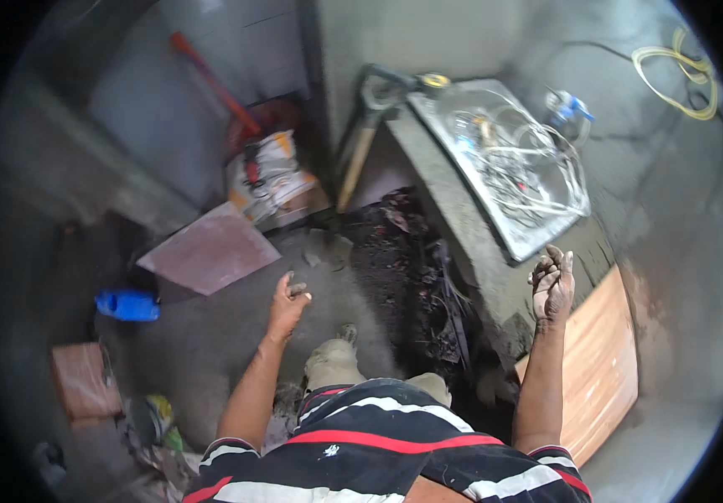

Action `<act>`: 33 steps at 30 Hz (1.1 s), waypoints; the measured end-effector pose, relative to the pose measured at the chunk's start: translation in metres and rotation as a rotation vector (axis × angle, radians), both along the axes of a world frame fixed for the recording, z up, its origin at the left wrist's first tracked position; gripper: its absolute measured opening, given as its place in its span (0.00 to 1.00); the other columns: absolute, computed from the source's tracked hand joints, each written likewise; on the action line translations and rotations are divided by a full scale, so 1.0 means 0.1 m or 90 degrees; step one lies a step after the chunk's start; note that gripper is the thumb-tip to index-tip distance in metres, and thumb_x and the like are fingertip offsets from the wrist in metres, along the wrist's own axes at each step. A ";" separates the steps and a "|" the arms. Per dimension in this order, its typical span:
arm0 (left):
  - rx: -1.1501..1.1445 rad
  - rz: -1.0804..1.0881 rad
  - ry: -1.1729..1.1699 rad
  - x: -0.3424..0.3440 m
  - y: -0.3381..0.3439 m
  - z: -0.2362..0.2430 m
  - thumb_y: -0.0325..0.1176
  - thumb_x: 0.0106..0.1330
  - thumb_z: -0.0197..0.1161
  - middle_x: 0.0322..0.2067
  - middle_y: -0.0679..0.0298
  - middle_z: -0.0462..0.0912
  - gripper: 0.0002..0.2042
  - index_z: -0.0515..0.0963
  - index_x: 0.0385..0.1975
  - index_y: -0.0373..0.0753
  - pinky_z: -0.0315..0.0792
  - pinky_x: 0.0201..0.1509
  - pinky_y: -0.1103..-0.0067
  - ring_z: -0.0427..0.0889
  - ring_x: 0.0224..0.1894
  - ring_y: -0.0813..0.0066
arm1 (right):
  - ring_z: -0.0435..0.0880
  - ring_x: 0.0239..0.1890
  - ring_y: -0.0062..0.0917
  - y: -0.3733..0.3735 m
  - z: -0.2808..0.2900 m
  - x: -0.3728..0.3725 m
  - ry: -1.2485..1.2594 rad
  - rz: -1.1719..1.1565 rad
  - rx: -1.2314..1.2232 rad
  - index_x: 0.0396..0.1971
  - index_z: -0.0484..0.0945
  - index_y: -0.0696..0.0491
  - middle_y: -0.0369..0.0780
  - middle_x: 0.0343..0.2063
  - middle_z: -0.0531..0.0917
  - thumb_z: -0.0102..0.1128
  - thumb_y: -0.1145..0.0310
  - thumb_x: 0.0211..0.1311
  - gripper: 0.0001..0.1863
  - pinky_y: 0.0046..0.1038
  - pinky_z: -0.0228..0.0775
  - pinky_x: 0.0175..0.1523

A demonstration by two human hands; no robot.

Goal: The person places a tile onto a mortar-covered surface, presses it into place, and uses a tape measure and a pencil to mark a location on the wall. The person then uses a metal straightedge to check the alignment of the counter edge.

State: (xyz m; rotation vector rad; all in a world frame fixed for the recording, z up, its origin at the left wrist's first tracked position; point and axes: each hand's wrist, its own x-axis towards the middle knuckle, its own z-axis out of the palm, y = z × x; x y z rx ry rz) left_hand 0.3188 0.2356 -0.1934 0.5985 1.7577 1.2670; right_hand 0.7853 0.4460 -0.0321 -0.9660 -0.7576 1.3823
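My left hand (288,308) hangs over the grey floor, its thumb and fingers apart and nothing in it. It is nearest to a reddish-brown square tile (210,248) that lies tilted on the floor. On the other side, my right hand (552,289) is turned palm up with dirty, loosely curled fingers and the thumb apart; I see nothing held. Just beyond it is the corner of a shallow metal tray (479,205) on a concrete ledge, with tangled white cables (529,163) in it. A wood-patterned panel (604,360) leans beside my right forearm.
A tool with a wooden shaft and dark grip (361,155) leans at the ledge's far end. Dark rubble (395,268) fills the strip below. A blue container (128,305), a brown block (85,381), an opened bag (271,180), and a yellow cable coil (697,75) lie around.
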 end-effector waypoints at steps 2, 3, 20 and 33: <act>-0.075 0.071 -0.054 -0.41 -0.22 0.06 0.28 0.61 0.65 0.51 0.56 0.79 0.33 0.63 0.67 0.30 0.69 0.59 0.78 0.76 0.53 0.75 | 0.76 0.25 0.18 0.12 -0.15 -0.36 0.032 0.065 -0.037 0.49 0.77 0.57 0.35 0.27 0.80 0.51 0.48 0.75 0.25 0.25 0.70 0.29; -0.077 0.096 -0.055 -0.60 -0.38 -0.04 0.28 0.61 0.65 0.51 0.56 0.79 0.33 0.63 0.67 0.30 0.69 0.59 0.78 0.76 0.53 0.75 | 0.75 0.24 0.18 0.16 -0.21 -0.53 0.035 0.087 -0.059 0.49 0.77 0.57 0.34 0.27 0.80 0.51 0.47 0.75 0.25 0.25 0.70 0.29; -0.494 0.227 -0.017 1.09 -5.39 -2.05 0.34 0.53 0.68 0.26 0.58 0.83 0.08 0.83 0.25 0.36 0.75 0.28 0.64 0.83 0.29 0.64 | 0.79 0.28 0.17 0.37 -1.13 -2.50 -0.061 0.500 -0.243 0.41 0.82 0.51 0.29 0.28 0.83 0.56 0.48 0.73 0.20 0.22 0.67 0.31; -0.475 0.663 0.000 0.57 -5.14 -2.64 0.46 0.57 0.67 0.35 0.48 0.87 0.24 0.81 0.47 0.33 0.79 0.43 0.63 0.87 0.40 0.53 | 0.75 0.36 0.17 -1.22 -0.83 -5.79 -0.232 1.011 -0.029 0.42 0.79 0.57 0.31 0.34 0.78 0.56 0.54 0.74 0.18 0.24 0.67 0.43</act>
